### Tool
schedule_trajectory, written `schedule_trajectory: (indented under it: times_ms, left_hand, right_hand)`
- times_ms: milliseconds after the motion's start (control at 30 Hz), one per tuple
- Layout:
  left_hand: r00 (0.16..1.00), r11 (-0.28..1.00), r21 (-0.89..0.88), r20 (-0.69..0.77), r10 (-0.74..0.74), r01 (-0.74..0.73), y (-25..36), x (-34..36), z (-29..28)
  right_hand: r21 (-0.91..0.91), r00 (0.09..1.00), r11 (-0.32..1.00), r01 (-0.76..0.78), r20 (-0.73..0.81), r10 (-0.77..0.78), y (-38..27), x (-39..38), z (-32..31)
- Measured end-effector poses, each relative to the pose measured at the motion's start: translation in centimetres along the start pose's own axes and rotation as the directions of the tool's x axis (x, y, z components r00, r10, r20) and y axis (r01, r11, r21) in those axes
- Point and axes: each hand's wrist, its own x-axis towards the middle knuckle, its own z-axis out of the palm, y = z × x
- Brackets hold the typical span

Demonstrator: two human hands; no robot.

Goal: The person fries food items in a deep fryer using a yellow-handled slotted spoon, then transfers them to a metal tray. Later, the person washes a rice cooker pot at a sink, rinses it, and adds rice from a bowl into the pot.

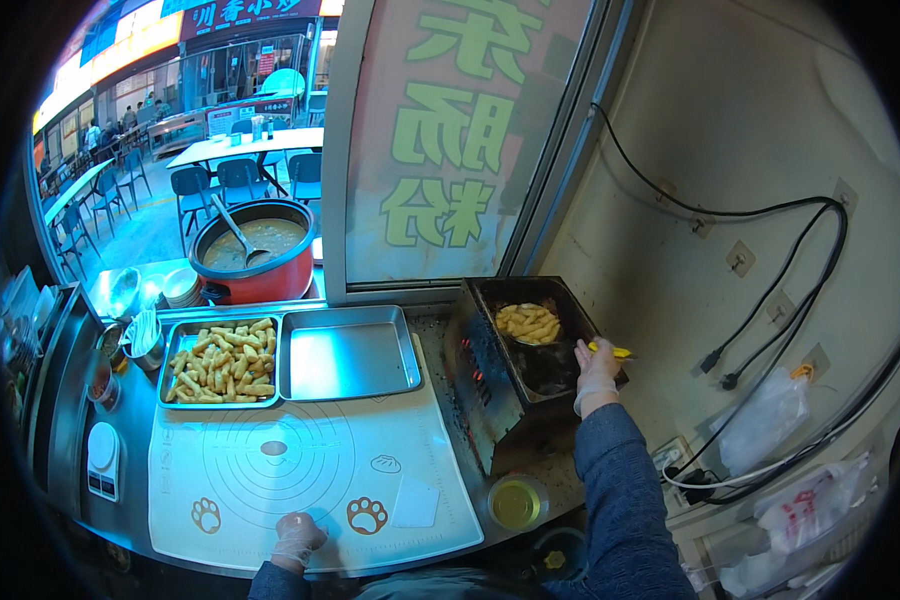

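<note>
My right hand (596, 372), in a clear plastic glove, grips a yellow-handled utensil (620, 352) at the right side of a dark metal fryer (505, 410). Golden fried sticks (528, 323) are bunched at the fryer's far end. The utensil's working end cannot be made out clearly, though a round rim seems to lie around the food. My left hand (298, 540), also gloved, rests curled into a fist at the near edge of a pale baking mat (270, 490), with nothing seen in it.
Left of the fryer stand a bare metal tray (350, 352) and a tray of fried sticks (222, 362). Behind them is a red pot (260, 288) with a ladle (238, 232). A white scale (103, 460) sits left, a cup of yellow liquid (515, 503) near the fryer. Black cables (820, 240) hang at right.
</note>
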Motion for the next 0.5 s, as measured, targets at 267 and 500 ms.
schedule_trajectory:
  times_ms: [267,500]
  left_hand:
    - [1.0,1.0,0.006,-0.005,-0.007,0.007,0.3,0.1,-0.1]
    - [1.0,1.0,0.012,0.003,0.009,-0.009,0.3,0.2,-0.1]
  right_hand:
    - [-0.333,0.408,0.42,0.844,0.908,-0.101,-3.0,-7.0,0.7]
    - [-0.103,0.098,0.046,0.994,0.99,0.101,-9.3,-12.0,0.5]
